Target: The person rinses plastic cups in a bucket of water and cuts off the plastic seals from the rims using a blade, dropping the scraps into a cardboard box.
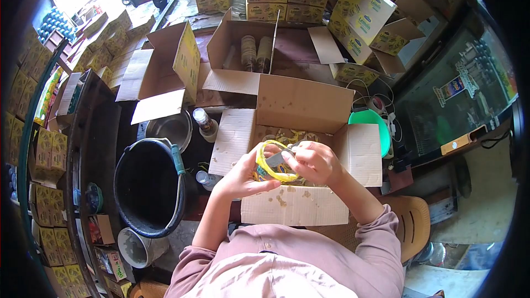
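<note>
Yellow loop (284,177): held up between my hands, over the open carton (306,105), it forms a ring of what look like several thin strands.

Left hand (241,175): at the loop's near-left side, thumb reaching along below it, fingers behind – how firmly they grip, I cannot tell.

Right hand (319,164): fingers curled in, thumb and forefinger closed on a flat grey piece (273,161) that reaches across the loop; its far end shows inside the ring. It may be a blade, though the view is too small to be sure.

Handling: if that edge is sharp, my left thumb is best kept out of its line, with the loop drawn gently taut and short, light strokes turned away from the palm.

Carton: yellow bits (298,134) lie within, partly hidden by my hands; working above them should let any loose strand drop inside. The front flap (320,209), stained brown, folds out toward my lap – elbows clear of it would help steadiness.

Surroundings: a black bucket (146,187) stands to my left, a capped bottle (205,124) nearer the carton, a green bowl (381,132) beyond the right flap (365,152).
</note>
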